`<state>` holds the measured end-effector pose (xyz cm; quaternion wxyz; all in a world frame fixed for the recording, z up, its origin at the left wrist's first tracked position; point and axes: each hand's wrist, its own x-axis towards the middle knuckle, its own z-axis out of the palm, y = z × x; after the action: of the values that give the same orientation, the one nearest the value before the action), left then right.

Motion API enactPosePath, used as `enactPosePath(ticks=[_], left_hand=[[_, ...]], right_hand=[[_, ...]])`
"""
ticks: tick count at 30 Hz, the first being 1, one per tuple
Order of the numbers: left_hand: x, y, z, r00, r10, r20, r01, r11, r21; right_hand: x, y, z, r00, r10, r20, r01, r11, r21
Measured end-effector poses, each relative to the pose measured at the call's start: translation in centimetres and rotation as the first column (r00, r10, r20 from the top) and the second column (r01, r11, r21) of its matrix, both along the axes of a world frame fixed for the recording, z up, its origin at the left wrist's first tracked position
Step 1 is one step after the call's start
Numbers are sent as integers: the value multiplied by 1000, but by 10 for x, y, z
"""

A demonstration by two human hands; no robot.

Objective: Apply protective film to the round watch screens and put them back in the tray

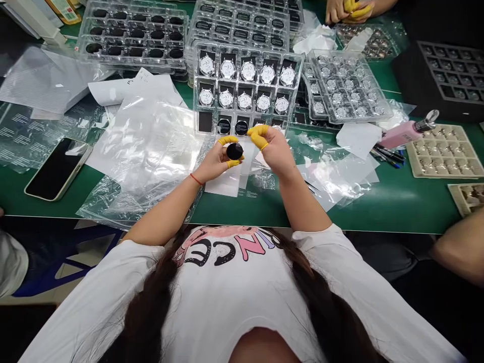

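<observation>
We have a round black disc [235, 150] pinched in our left hand [215, 164], held along its edge between thumb and fingertip, with yellow finger cots [229, 140] on those fingers and a red thread [195, 179] at the wrist. Disc is up off the table, in front of our chest. Our right hand [275, 150] is just beside it, fingers bunched, also in yellow cots, close to the disc but apparently not touching; can't tell if that hand is pinching anything. Directly ahead, just past the hands, is a clear blister tray [200, 91] with two rows of five silver dials [245, 85], plus black discs [232, 127] in the bottom row. More stacked clear trays [132, 35] sit behind it, and a tray of silver dials [350, 85] sits to the right. Loose plastic bags [139, 146] cover the green table mat [378, 212] under our hands. Phone [56, 169] lies face up on the left. On the right: pink tube [401, 135], pens [387, 155], beige tray [444, 151], black foam tray [442, 75]. A co-worker's hand [350, 10] shows at the top edge, also in yellow cots.
</observation>
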<state>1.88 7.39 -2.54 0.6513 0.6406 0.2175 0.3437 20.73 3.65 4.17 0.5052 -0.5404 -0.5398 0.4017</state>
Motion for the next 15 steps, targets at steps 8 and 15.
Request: enactPosePath(ticks=[8, 15], left_hand=[[-1, -1, 3, 999, -32, 29, 34, 996, -76], [-2, 0, 1, 999, -37, 11, 37, 999, -27]], right_hand=[[-11, -5, -8, 991, 135, -6, -134, 981, -137], [-12, -5, -11, 997, 77, -1, -76, 984, -160]])
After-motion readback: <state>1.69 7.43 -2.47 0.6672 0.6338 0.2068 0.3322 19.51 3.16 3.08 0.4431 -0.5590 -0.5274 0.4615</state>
